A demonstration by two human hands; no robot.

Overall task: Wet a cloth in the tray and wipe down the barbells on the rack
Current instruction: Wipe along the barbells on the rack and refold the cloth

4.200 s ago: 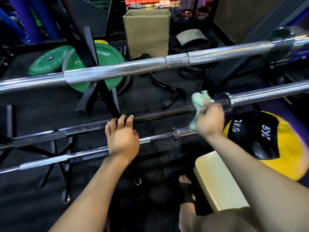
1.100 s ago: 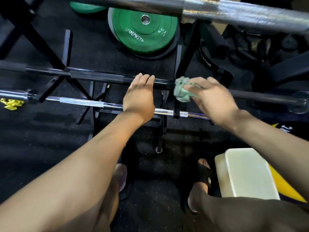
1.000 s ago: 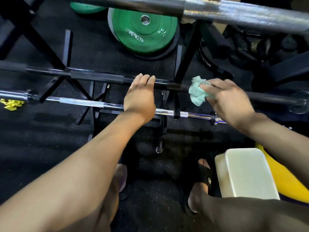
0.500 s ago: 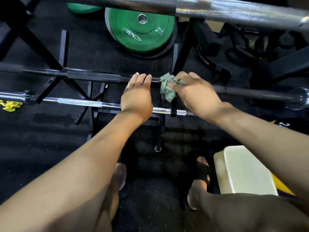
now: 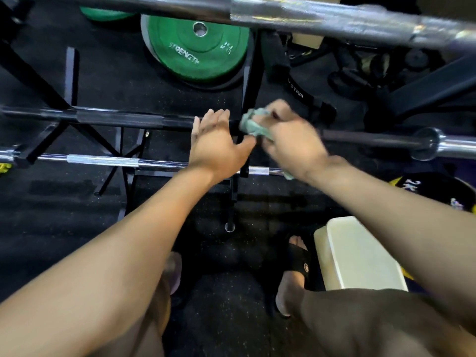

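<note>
At frame centre our right hand (image 5: 291,148) grips the green cloth (image 5: 253,124) on the dark barbell (image 5: 123,118), left hand (image 5: 219,145) flat and open steadying it; best wrap fully, press firmly, stroke along the bar.

1. The black rack (image 5: 247,81) carries three barbells — a dark barbell (image 5: 123,119) across the middle, a chrome one (image 5: 103,160) nearer, another (image 5: 309,16) far.
2. The dark speckled floor (image 5: 51,202) bears a green plate (image 5: 195,47) far and a cream tray (image 5: 360,256) near right.
</note>
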